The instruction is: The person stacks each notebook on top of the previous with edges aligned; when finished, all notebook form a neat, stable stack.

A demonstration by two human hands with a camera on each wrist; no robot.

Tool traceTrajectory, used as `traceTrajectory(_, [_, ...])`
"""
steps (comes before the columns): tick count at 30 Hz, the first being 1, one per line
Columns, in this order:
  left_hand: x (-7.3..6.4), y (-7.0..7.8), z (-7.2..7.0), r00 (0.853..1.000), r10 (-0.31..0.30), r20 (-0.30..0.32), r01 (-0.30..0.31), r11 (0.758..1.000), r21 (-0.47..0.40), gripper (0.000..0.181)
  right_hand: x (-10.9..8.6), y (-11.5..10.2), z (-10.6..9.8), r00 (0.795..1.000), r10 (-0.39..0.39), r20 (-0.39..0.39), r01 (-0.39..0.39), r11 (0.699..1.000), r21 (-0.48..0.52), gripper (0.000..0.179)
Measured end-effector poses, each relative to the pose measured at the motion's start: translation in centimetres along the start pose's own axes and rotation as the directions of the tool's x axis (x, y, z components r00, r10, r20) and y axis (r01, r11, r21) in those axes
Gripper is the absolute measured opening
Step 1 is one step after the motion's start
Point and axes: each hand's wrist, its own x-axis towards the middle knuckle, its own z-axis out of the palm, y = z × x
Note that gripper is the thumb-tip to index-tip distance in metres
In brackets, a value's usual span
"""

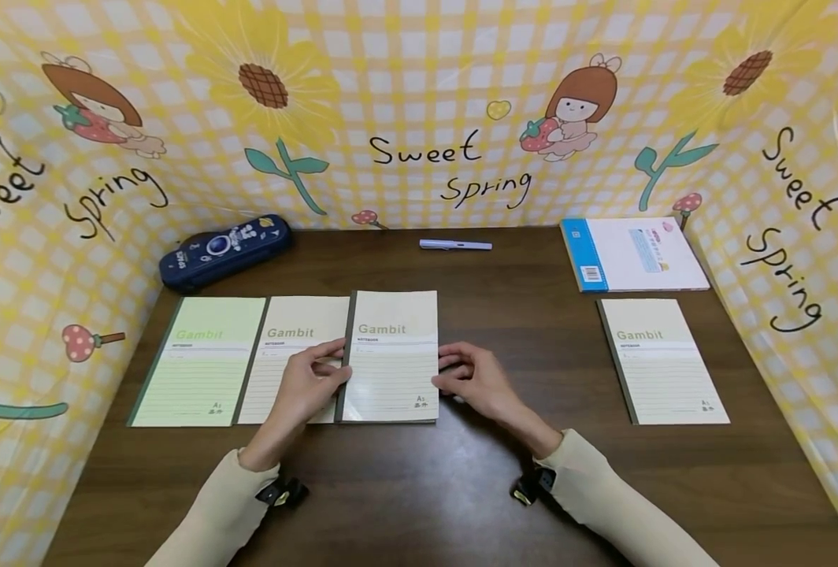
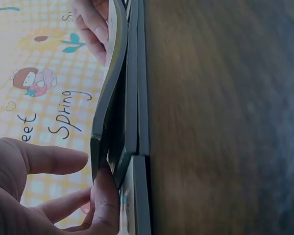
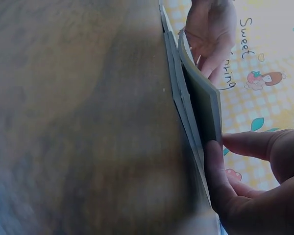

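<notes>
A cream Gambit notebook (image 1: 391, 378) with a dark spine is gripped at its two sides. My left hand (image 1: 310, 386) pinches the spine edge, thumb above and fingers beneath. At the opposite edge my right hand (image 1: 477, 380) pinches it the same way. Both wrist views show the notebook (image 3: 203, 95) raised at the sides and sagging in the middle. More notebooks (image 2: 132, 98) lie stacked under it on the table. Left of it rest another cream notebook (image 1: 266, 378), partly behind my left hand, and a green notebook (image 1: 202, 362).
A cream notebook (image 1: 663, 362) lies alone at the right, below a blue-and-white book (image 1: 642, 253). A navy pencil case (image 1: 224, 250) sits at the back left, a lilac pen (image 1: 455, 245) at the back middle. Patterned cloth (image 1: 419, 102) surrounds the brown table (image 1: 405, 504).
</notes>
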Motion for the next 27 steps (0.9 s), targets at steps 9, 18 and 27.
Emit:
traceTrajectory(9, [-0.09,0.20,-0.09,0.999,0.048,-0.012,-0.046,0.989,0.138,0.046,0.11,0.00,0.15,1.000,0.017,-0.016,-0.018,0.997,-0.076,0.046])
traceTrajectory(18, [0.01,0.18,-0.29,0.999,0.042,0.022,-0.045,0.988,0.148,0.046,0.18,0.02,0.13,0.999,0.043,-0.016,-0.044,0.996,-0.083,0.048])
traceTrajectory(27, [0.09,0.26,-0.42,1.000,0.001,0.029,-0.005,0.992,0.129,0.047,0.23,-0.14,0.26,0.999,0.048,-0.019,-0.050,0.996,-0.080,0.046])
